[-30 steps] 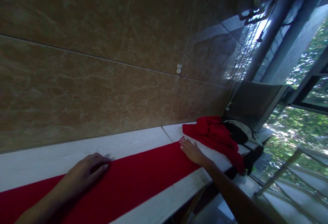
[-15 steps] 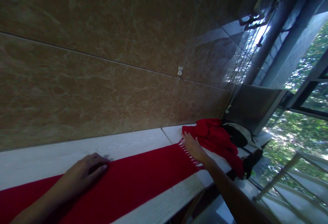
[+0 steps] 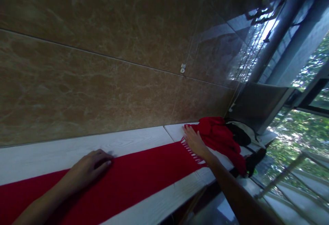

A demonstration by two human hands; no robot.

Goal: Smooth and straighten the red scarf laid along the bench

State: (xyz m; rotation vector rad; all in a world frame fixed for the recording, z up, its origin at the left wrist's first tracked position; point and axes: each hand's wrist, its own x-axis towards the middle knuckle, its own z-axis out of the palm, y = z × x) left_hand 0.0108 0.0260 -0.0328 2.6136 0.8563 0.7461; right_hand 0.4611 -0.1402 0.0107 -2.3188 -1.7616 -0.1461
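Along the counter (image 3: 133,140), between front and back edges, a cloth (image 3: 149,173) is spread; toward the right end, a heap (image 3: 218,132) and black item (image 3: 239,133) are set.

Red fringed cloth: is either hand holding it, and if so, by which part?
No hold shows on the cloth: the left hand is loosely curled near its far edge, and the right hand is spread open by the fringe.

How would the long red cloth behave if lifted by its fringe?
The cloth would probably droop, as it looks thin and lies flat along the table. It is likely light for its length, judging by that thinness. The fringe might dangle or tangle, since its strands look loose and separate.
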